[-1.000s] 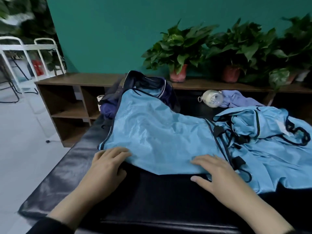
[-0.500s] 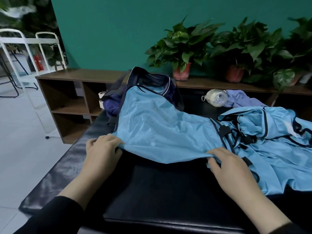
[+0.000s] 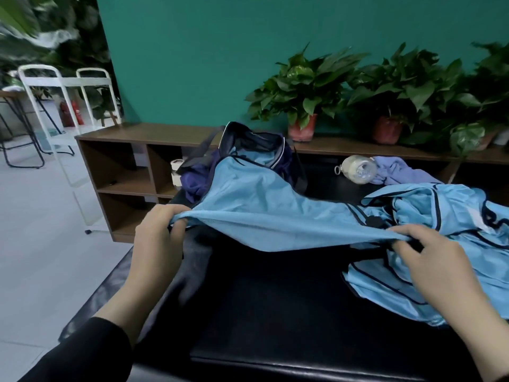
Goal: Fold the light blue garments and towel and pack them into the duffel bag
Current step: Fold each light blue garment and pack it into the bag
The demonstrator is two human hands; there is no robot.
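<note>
A light blue garment (image 3: 264,216) is held up by its near hem above a black padded table (image 3: 275,312), gripped at one corner by the left hand (image 3: 158,238) and at the other by the right hand (image 3: 429,260), with the fingers of both curled round the fabric. The cloth is stretched between the two hands, and its far end is draped against the open navy duffel bag (image 3: 248,150), which is set at the table's far edge. A second light blue garment (image 3: 446,230), trimmed in dark piping, is left crumpled on the table to the right, partly beneath the right hand. Behind it, a pale lavender cloth (image 3: 399,172) is seen beside a clear bottle (image 3: 358,169) lying on its side. Potted plants (image 3: 305,86) are lined up on a low wooden shelf (image 3: 132,164) against a teal wall (image 3: 192,51).
</note>
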